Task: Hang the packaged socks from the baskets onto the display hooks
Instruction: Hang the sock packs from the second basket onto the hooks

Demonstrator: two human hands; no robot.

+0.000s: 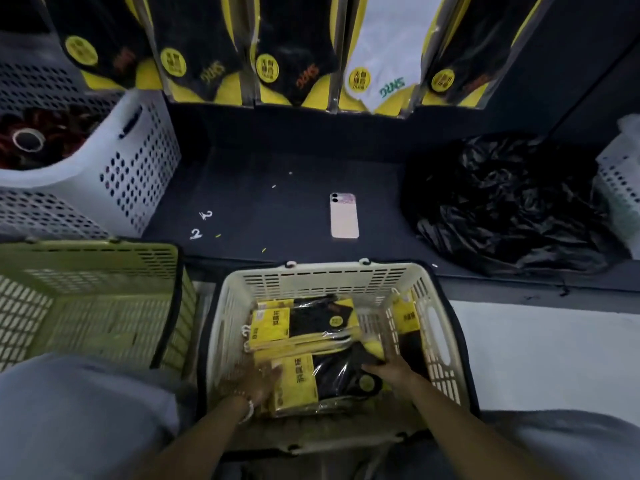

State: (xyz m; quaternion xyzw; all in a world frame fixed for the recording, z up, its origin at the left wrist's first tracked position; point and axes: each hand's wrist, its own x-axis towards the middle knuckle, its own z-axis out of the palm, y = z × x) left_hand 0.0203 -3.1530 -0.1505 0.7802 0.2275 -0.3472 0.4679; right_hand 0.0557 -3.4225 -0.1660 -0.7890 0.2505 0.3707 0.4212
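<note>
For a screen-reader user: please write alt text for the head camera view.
The left hand and right hand reach into a cream basket of yellow-and-black packaged socks. Beyond it, a phone lies on a dark shelf below hanging sock packs; a green basket sits to the left.

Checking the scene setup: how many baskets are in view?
4: white basket far left, green basket below it, cream basket centre with sock packs, second white basket at right edge. More may be hidden.

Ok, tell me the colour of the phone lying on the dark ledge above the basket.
The phone has a pale pink back, shown in the head view.
</note>
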